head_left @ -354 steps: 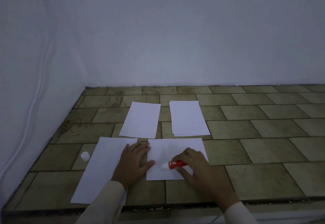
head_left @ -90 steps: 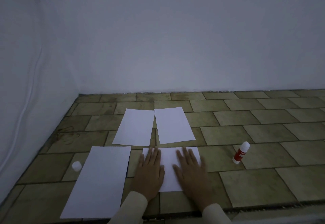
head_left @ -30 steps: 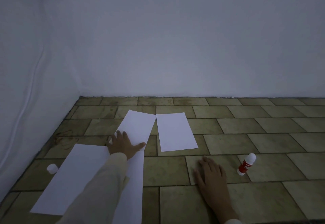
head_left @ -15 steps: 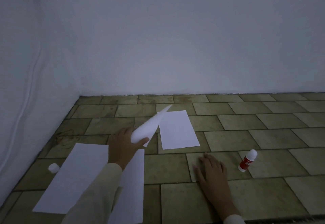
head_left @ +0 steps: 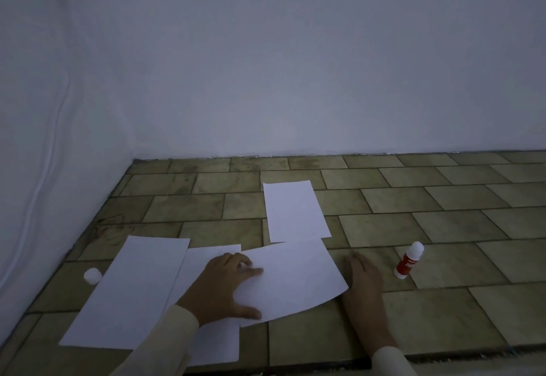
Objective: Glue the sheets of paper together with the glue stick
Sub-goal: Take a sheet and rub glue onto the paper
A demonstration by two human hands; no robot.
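My left hand (head_left: 221, 287) grips the left edge of a white sheet of paper (head_left: 298, 275) that lies tilted on the tiled floor in front of me. My right hand (head_left: 363, 284) rests flat on the tiles at that sheet's right edge, holding nothing. A second sheet (head_left: 294, 211) lies farther back. A large sheet (head_left: 130, 293) lies at the left, and another sheet (head_left: 209, 343) sits partly under my left arm. The red glue stick (head_left: 409, 260) stands upright with its white tip bare, to the right of my right hand. Its white cap (head_left: 92, 275) lies at the far left.
Olive floor tiles (head_left: 428, 216) run back to a white wall (head_left: 295, 80); another white wall with a cable (head_left: 48, 154) closes the left side. A dark step edge (head_left: 443, 359) crosses the bottom.
My left hand lifted the back-left sheet, carried it toward me and laid it down in front. My right hand stayed flat on the floor. The glue stick has not moved.
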